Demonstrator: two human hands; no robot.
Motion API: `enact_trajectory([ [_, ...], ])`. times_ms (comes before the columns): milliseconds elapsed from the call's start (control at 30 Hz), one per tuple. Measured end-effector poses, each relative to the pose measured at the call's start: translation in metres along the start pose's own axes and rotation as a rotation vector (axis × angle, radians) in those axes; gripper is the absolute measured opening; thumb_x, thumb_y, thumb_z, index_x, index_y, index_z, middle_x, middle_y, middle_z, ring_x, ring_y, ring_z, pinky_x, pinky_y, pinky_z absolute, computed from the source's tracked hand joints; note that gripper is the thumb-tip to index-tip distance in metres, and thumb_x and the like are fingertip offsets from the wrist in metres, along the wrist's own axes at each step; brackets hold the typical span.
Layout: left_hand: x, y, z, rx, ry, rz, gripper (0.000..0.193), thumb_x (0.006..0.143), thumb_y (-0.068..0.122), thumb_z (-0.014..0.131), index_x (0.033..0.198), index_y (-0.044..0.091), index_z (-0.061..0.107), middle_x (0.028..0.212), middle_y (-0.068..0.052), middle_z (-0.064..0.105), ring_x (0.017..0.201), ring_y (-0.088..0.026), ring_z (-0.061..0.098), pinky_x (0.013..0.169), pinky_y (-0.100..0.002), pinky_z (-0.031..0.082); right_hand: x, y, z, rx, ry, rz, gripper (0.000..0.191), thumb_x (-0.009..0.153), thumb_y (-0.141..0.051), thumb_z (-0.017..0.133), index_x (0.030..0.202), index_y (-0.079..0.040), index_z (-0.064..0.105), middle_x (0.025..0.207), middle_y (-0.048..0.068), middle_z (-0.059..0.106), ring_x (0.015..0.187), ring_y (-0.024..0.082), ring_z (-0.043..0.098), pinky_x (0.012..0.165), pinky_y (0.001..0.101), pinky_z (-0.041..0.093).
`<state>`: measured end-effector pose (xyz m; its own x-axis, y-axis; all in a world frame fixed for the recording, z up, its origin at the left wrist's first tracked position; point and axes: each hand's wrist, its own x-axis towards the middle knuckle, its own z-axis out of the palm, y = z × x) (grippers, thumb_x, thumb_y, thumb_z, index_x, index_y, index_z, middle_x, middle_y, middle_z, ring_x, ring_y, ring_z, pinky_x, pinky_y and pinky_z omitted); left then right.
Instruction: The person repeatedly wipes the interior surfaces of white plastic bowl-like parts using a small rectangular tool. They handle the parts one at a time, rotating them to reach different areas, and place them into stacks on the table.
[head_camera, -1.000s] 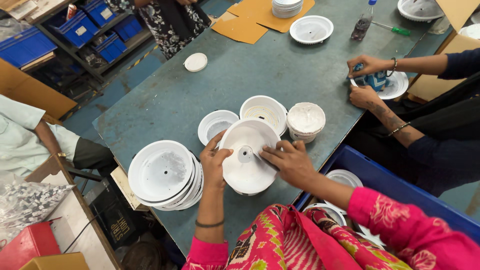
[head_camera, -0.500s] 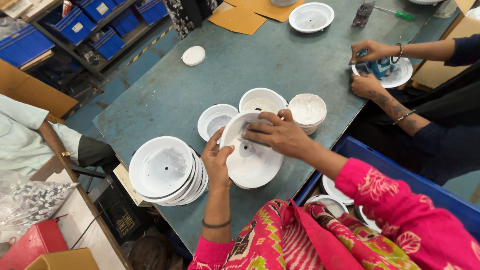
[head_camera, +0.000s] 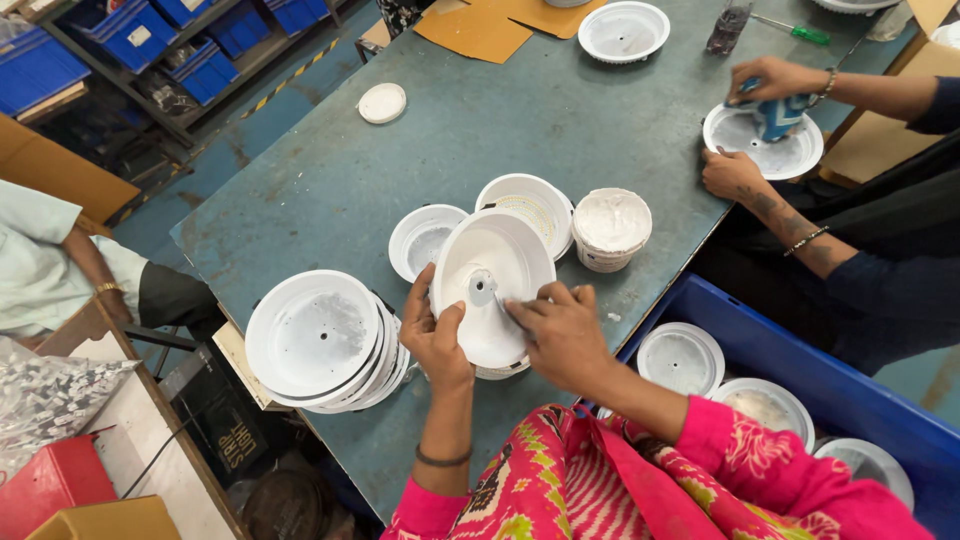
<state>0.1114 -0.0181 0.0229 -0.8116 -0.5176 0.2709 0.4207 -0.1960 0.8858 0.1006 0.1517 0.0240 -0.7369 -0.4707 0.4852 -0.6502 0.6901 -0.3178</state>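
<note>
My left hand (head_camera: 436, 330) grips the left rim of a white round dish-shaped housing (head_camera: 500, 260), tilted up toward me on the grey-green table (head_camera: 330, 190). My right hand (head_camera: 560, 330) rests on its lower right part, fingers pinching a small thin tool or applicator that touches a grey dab at the dish's centre. A tub of white paste (head_camera: 611, 228) stands just right of the dish. Behind it sit two more white housings (head_camera: 425, 238) (head_camera: 528, 203).
A stack of white round housings (head_camera: 318, 340) lies at my left. A blue crate (head_camera: 800, 400) with more housings is at my right. Across the table another person's hands (head_camera: 760, 80) work on a white dish. Cardboard sheets (head_camera: 480, 30) and blue bins (head_camera: 140, 30) lie farther off.
My right hand moved from the dish's upper rim down to its lower right and now holds a small tool at the centre. The dish has tilted further toward me.
</note>
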Motion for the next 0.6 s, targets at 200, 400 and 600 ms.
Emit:
enact_trajectory([
  [200,-0.008,-0.01,0.006,-0.025,0.093,0.088,0.054,0.087,-0.005,0.059,0.141,-0.008,0.055,0.12,-0.017,0.068,0.104,-0.019,0.069,0.091,-0.03,0.057,0.033,0.014,-0.013,0.125,-0.009,0.139,0.033,0.083,-0.017,0.072,0.115,-0.024,0.078,0.09,-0.001,0.074,0.101,0.02,0.06,0.085,0.0446,0.035],
  [400,-0.012,-0.023,0.006,0.062,0.058,0.155,0.047,0.103,0.016,0.064,0.142,-0.008,0.056,0.124,-0.016,0.068,0.104,-0.018,0.066,0.089,-0.03,0.054,0.061,-0.001,-0.002,0.061,0.151,-0.004,0.037,0.08,-0.015,0.071,0.117,-0.017,0.076,0.097,0.001,0.073,0.104,0.023,0.06,0.084,0.0473,0.034],
  [600,-0.007,-0.024,0.0,0.021,0.088,0.161,0.049,0.104,0.023,0.063,0.141,-0.008,0.055,0.123,-0.017,0.069,0.106,-0.019,0.067,0.089,-0.031,0.056,0.03,-0.014,0.002,0.207,-0.04,0.03,0.026,0.084,-0.016,0.071,0.109,-0.021,0.076,0.094,-0.003,0.072,0.107,0.021,0.061,0.086,0.0458,0.035],
])
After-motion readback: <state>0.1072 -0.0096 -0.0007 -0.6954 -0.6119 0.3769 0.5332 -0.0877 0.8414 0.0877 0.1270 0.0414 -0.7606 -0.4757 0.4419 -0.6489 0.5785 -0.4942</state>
